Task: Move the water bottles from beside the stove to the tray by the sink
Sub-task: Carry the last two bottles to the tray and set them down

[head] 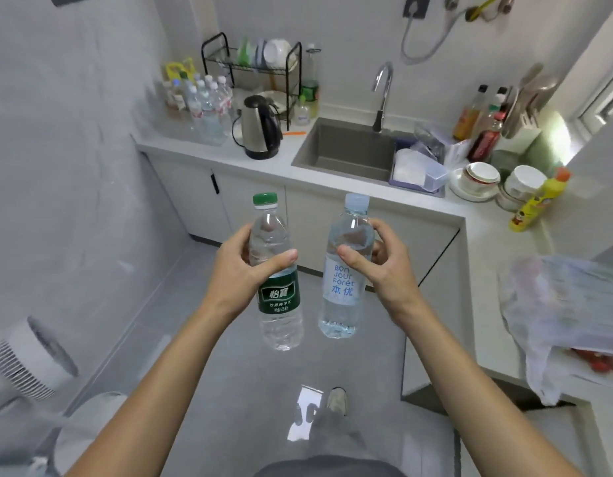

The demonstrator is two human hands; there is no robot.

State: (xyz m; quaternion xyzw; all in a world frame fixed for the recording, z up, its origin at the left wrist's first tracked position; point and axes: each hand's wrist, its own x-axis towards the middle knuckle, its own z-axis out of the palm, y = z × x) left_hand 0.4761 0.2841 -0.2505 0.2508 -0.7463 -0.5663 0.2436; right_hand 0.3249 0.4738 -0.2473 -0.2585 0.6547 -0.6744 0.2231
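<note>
My left hand point(243, 270) grips a green-capped water bottle point(277, 297) with a dark green label. My right hand point(380, 266) grips a pale-blue-capped water bottle point(343, 287) with a white label. Both bottles are upright in the air over the grey floor, in front of the counter. Several more water bottles point(205, 101) stand clustered on a clear tray point(181, 132) at the counter's far left, left of the sink point(346, 149).
A steel kettle point(260, 129) stands between the tray and the sink, with a black dish rack point(253, 70) behind it. Bowls point(480, 180), sauce bottles and a yellow cleaner bottle point(535, 201) crowd the right counter. A plastic bag point(566, 311) lies at right. A white fan point(33, 359) sits low left.
</note>
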